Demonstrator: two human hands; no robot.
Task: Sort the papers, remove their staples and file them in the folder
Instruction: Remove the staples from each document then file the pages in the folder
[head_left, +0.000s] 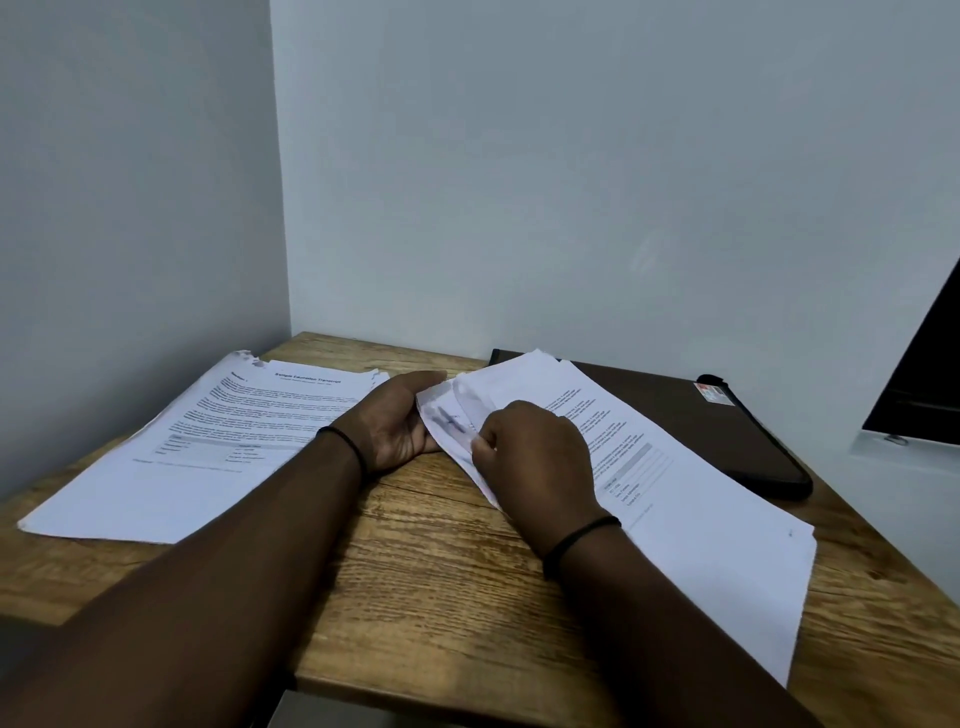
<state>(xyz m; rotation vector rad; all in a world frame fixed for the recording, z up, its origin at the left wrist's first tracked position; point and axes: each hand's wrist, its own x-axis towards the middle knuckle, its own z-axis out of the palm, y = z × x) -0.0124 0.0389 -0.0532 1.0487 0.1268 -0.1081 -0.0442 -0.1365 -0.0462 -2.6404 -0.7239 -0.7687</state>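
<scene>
Wooden surface set in a wall corner. Left stack of papers lying flat on the left part, printed side up, far corners ragged. Right stack of papers lying on the right part, far end overlapping dark brown folder, closed, flat at right rear. Left hand palm-up under the right stack's near-left corner, fingers curled around that curled-up corner. Right hand clamped on same corner, fingertips pinching the sheets. Black band on each wrist.
</scene>
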